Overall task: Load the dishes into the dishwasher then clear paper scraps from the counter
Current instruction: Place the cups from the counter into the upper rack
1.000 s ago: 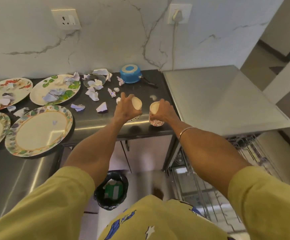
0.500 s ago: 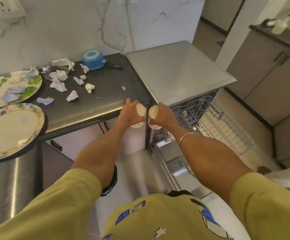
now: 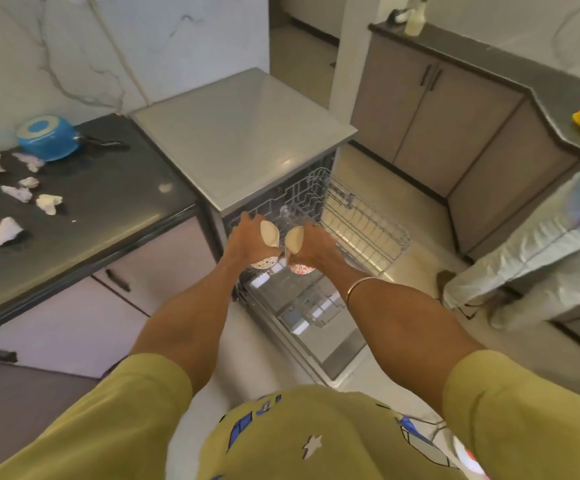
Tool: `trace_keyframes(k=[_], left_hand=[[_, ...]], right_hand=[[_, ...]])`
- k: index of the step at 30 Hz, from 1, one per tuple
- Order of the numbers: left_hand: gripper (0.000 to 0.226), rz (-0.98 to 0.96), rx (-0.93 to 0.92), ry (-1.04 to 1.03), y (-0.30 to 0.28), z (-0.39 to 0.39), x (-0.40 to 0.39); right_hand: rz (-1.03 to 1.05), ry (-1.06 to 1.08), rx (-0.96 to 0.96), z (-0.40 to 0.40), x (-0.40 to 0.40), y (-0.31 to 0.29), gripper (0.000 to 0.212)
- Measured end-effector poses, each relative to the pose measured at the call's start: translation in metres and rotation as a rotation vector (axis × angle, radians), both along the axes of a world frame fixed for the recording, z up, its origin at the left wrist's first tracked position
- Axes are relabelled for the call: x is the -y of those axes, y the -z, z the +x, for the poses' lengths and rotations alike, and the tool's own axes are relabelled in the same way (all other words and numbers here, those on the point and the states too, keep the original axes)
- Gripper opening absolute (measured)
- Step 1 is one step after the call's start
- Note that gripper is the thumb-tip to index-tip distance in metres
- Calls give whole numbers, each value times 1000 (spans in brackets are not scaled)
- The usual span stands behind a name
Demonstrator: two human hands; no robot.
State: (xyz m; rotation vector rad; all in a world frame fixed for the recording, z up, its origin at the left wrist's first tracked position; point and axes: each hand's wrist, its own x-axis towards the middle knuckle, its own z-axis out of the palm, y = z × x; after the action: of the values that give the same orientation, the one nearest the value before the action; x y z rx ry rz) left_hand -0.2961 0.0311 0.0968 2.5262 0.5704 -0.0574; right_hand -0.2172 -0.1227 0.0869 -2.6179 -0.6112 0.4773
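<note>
At frame centre, left hand (image 3: 247,239) and right hand (image 3: 311,244) are each gripping a small patterned cup above the pulled-out wire dishwasher rack (image 3: 361,220).

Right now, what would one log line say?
left hand: holds cup | right hand: holds second cup | over: dishwasher rack | paper scraps: on counter

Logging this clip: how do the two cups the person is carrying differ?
The left cup, held in the left hand, has a pale, faint pattern near its base; the right cup, held in the right hand, has a red pattern there. The left cup's mouth tips right, the right cup's tips left. Both have cream insides and are above the open dishwasher.
</note>
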Motion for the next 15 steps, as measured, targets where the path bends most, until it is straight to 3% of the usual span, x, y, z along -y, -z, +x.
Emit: trace_keyframes(k=[7,15], left_hand=[[84,-4,-12,28,16,47,77],[87,5,-73,24,36,83,136]], right_hand=[[-44,51,-13,45,86,7,95],[-56,17,-46,75,140,21,101]])
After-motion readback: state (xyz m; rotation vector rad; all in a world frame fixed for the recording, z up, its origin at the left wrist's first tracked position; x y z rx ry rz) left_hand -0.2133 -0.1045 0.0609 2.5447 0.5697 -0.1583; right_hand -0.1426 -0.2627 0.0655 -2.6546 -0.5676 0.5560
